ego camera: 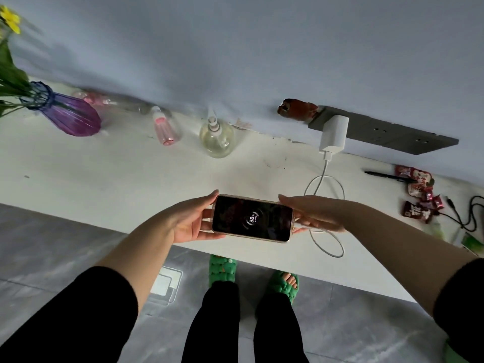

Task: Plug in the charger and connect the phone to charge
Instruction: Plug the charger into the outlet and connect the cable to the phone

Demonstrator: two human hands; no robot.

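Left hand: the left hand (187, 222) cups one short end of the phone (252, 218), fingers underneath, thumb over the top edge.
Right hand: the right hand (315, 214) grips the opposite short end, right where the cable (324, 179) goes in, so both hands are closed on the phone.
Phone position: held flat, screen up, just above the near edge of the table (104, 174), roughly at its middle.
Phone look: slim, pale gold frame, dark glossy screen lit with a ring and "38%", which reads as charging under way.
Charger: the white charger (335, 137) sits in the grey socket strip (387, 136) on the wall at the table's far edge.
Cable: white, thin, looping loosely on the table between charger and phone.
Risk: set down this close to the near edge, the phone could slide off; a tug from the right hand could pull the plug loose; the slack loop could snag.
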